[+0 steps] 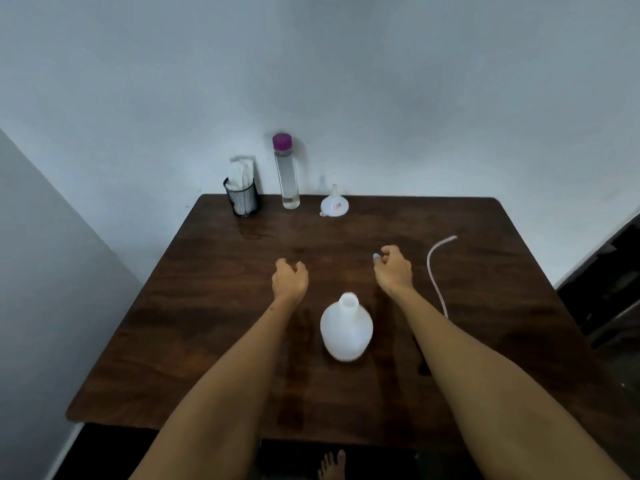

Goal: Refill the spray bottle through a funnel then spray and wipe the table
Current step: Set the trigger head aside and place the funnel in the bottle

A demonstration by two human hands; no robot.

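Observation:
The white spray bottle (346,329) stands at the table's centre with its neck uncapped. A thin pale tube (433,268) lies curved on the table to the right, and its near end runs under my right forearm beside a dark part (423,362). Both hands hover beyond the bottle. My left hand (290,278) has loosely curled fingers and holds nothing. My right hand (393,266) is also loosely curled, with a small blue spot at its fingertips and nothing clearly in it. A white funnel (334,204) rests mouth-down at the back, next to a tall clear water bottle (286,174) with a purple cap.
A black mesh cup (242,199) holding white tissues stands at the back left corner of the dark wooden table (207,323). Walls close off the back and left. Dark furniture (609,289) stands to the right. A bare foot (332,465) shows below the front edge.

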